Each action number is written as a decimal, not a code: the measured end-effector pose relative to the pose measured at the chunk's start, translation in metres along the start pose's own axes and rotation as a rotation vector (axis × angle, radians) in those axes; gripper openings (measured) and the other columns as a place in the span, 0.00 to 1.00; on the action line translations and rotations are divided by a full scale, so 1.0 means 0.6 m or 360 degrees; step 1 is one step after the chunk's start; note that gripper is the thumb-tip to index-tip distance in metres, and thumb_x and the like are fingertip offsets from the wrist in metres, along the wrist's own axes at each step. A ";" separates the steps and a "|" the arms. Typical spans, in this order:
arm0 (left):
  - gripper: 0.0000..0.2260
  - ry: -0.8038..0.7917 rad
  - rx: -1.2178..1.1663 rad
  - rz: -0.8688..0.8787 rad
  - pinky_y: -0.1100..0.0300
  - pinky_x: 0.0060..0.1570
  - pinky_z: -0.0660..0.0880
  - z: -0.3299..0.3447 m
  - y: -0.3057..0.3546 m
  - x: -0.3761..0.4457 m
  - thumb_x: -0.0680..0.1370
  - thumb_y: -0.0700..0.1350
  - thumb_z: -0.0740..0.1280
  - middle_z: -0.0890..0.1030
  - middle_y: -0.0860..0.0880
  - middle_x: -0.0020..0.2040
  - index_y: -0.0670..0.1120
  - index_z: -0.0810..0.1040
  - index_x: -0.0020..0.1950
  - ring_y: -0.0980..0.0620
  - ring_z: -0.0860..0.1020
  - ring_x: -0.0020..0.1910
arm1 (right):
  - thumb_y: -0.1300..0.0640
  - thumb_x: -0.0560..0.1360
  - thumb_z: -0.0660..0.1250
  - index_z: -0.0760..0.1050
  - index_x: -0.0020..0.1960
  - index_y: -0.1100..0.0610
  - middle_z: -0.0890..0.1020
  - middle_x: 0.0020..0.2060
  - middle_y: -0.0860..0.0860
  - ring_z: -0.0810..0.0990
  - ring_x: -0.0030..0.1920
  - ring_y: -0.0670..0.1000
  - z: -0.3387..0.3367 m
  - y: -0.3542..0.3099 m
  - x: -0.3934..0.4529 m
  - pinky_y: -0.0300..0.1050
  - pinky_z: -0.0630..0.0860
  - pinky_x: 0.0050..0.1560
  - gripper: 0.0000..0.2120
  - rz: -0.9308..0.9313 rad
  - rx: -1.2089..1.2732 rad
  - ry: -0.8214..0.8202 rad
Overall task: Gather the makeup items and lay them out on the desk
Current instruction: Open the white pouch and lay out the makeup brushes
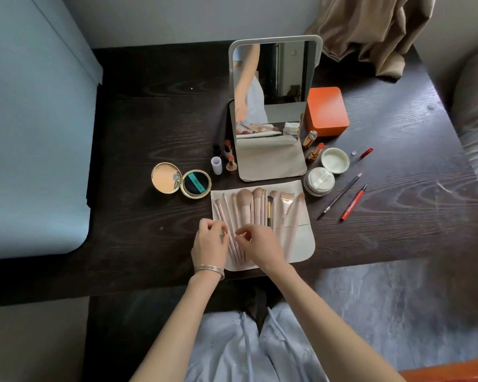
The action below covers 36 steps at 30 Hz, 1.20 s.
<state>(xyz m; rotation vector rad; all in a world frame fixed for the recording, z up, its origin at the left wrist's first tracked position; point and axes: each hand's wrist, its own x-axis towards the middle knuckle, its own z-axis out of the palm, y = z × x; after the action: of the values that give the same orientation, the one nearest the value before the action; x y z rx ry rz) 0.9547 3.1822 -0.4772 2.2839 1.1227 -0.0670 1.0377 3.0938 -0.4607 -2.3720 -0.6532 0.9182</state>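
Most items already lie around the mirror (pixel 271 106), while both hands, the left hand (pixel 209 244) and right hand (pixel 257 245), pinch pink brush handles (pixel 236 249) on the pouch (pixel 301 244), fanning out the last ones.

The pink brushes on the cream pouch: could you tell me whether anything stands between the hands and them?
Nothing visible does. The left hand and right hand are already over the handle ends of the pink brushes on the cream pouch. The mirror and compact sit farther back.

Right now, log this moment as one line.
left hand: on brush handles | right hand: on brush handles | brushes: fanned on pouch | desk
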 end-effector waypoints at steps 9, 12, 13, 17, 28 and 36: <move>0.14 0.0009 -0.0009 -0.0013 0.59 0.39 0.76 0.004 -0.002 0.015 0.76 0.44 0.67 0.71 0.50 0.56 0.50 0.73 0.61 0.52 0.76 0.46 | 0.49 0.78 0.61 0.77 0.59 0.51 0.81 0.43 0.47 0.75 0.39 0.44 0.022 -0.003 0.012 0.37 0.69 0.38 0.14 0.0026 -0.0085 0.0036; 0.14 0.0012 0.0024 -0.0014 0.57 0.40 0.78 0.007 -0.003 0.017 0.76 0.45 0.66 0.70 0.50 0.56 0.50 0.72 0.62 0.52 0.75 0.46 | 0.49 0.78 0.60 0.76 0.60 0.51 0.81 0.43 0.46 0.77 0.40 0.45 0.023 -0.008 0.013 0.38 0.71 0.37 0.13 0.0014 -0.0169 0.0106; 0.13 0.0022 0.0026 -0.0017 0.57 0.39 0.78 0.006 -0.004 0.017 0.76 0.45 0.67 0.70 0.49 0.56 0.50 0.72 0.60 0.52 0.75 0.45 | 0.49 0.78 0.59 0.76 0.60 0.51 0.82 0.45 0.47 0.79 0.42 0.47 0.023 -0.010 0.016 0.40 0.74 0.39 0.13 -0.0004 -0.0235 0.0125; 0.08 0.0044 0.0086 0.0028 0.58 0.37 0.76 0.005 -0.008 0.017 0.75 0.45 0.67 0.69 0.48 0.54 0.48 0.74 0.53 0.52 0.74 0.44 | 0.52 0.79 0.57 0.75 0.54 0.55 0.82 0.43 0.51 0.81 0.41 0.53 0.019 -0.029 0.036 0.43 0.73 0.36 0.11 -0.0083 -0.0601 0.0186; 0.05 -0.0009 0.0028 -0.0127 0.54 0.34 0.72 0.001 0.009 0.037 0.75 0.45 0.65 0.68 0.48 0.51 0.45 0.75 0.48 0.47 0.74 0.38 | 0.55 0.79 0.57 0.73 0.58 0.60 0.74 0.58 0.58 0.72 0.59 0.57 0.014 -0.073 0.109 0.47 0.69 0.59 0.12 -0.0045 -0.0724 0.0220; 0.04 0.0016 -0.0160 -0.0369 0.64 0.26 0.56 0.013 0.018 0.056 0.78 0.43 0.61 0.62 0.56 0.41 0.44 0.70 0.50 0.58 0.64 0.29 | 0.58 0.77 0.59 0.76 0.54 0.61 0.75 0.54 0.58 0.73 0.58 0.57 0.014 -0.070 0.110 0.46 0.70 0.50 0.11 -0.0071 -0.0662 0.0228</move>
<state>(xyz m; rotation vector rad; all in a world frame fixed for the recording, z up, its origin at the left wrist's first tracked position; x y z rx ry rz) 0.9859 3.1964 -0.4879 2.0603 1.3612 -0.0878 1.0644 3.1672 -0.4715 -2.7410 -0.9069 0.6307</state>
